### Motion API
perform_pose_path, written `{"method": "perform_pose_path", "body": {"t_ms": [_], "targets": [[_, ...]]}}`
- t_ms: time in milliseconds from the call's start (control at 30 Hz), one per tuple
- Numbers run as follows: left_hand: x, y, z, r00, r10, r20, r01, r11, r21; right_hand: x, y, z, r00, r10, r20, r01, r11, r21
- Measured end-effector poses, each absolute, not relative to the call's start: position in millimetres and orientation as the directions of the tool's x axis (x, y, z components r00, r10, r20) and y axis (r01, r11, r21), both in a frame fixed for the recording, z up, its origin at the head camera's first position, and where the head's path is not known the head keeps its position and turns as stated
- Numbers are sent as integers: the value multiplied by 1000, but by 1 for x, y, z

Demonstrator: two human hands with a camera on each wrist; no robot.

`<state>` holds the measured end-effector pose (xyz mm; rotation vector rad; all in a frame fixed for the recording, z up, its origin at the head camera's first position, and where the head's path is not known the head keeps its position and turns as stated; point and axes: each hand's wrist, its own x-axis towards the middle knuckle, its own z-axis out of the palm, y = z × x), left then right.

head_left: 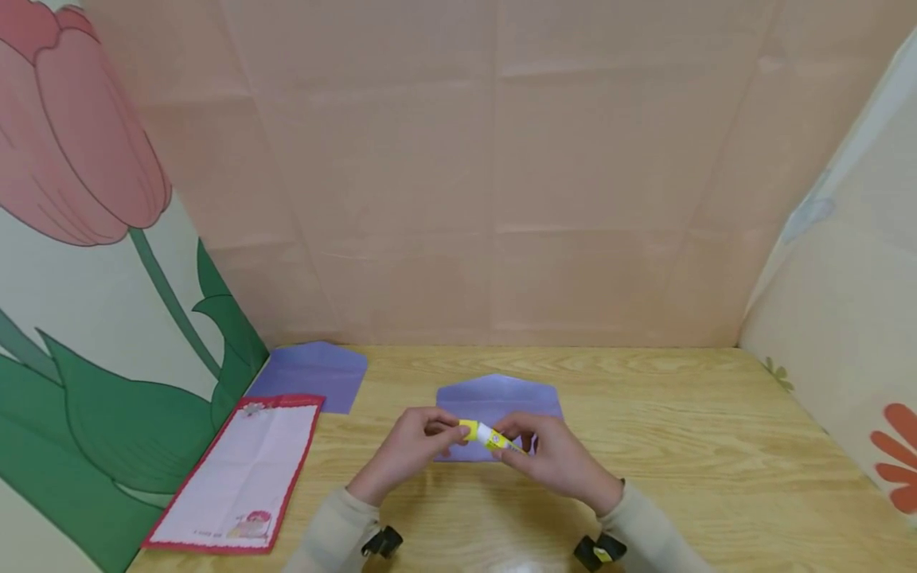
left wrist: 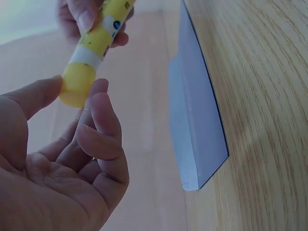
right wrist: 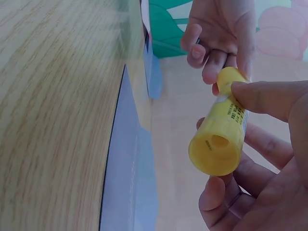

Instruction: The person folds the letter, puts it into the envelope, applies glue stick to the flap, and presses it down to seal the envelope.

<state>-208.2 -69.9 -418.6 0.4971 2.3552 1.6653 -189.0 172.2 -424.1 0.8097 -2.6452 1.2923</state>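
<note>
Head view: we have a glue stick (head_left: 496,439) held up in the air, roughly mid-bench, in front of & over the near purple envelope (head_left: 497,392) — stick clear of the paper in both wrist views. L hand (head_left: 419,438): thumb + fingertips pinching the yellow cap (head_left: 469,430); remaining fingers loosely curled, not on the stick. R hand (head_left: 550,452): fingers gripping the tube body, thumb along one side. A white band shows betw. cap & body. From the R wrist we see the hollow base end of the tube, facing that cam.

Near envelope lies on the bench (head_left: 680,446), pointed flap on the far side; in L wrist view the flap is angled up from the body. A 2nd purple envelope (head_left: 315,374) lies far L, by the tulip panel (head_left: 86,135). Red-bordered sheet (head_left: 236,477) is nearer us, along the same panel, top edge overlapping that 2nd envelope — small printed figure in its lower R corner. Behind: a creased pinkish-tan backdrop (head_left: 494,175). R side: pale panel w/ orange flower (head_left: 899,458).
</note>
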Motion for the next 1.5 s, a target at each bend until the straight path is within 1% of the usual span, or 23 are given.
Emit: {"method": "perform_pose_path", "body": {"t_ms": [167,400,700,900,1167,1333,1500], "targets": [[-207,-68,-420,-914,405,36,159,275,948,-189,175,-421,-854,-431,293,-497,506,-705],[-206,-66,-422,-906,422,37,155,249,956,-191,179,-421,-831,-466,305,-533,504,-680],[-205,-61,-425,-891,454,15,149,260,954,-191,179,-421,-812,-506,290,-551,502,-667],[-201,-59,-423,-896,443,15,145,261,954,-191,178,-422,-801,-523,290,-561,489,-668],[-197,-58,-423,-904,426,33,178,304,936,-191,177,-423,-794,-535,287,-569,488,-663],[-198,-58,-426,-904,422,68,218,317,923,-192,177,-422,-780,-545,308,-591,479,-648],[-197,-58,-428,-906,412,95,243,325,914,-193,177,-421,-786,-555,272,-566,469,-678]]}}
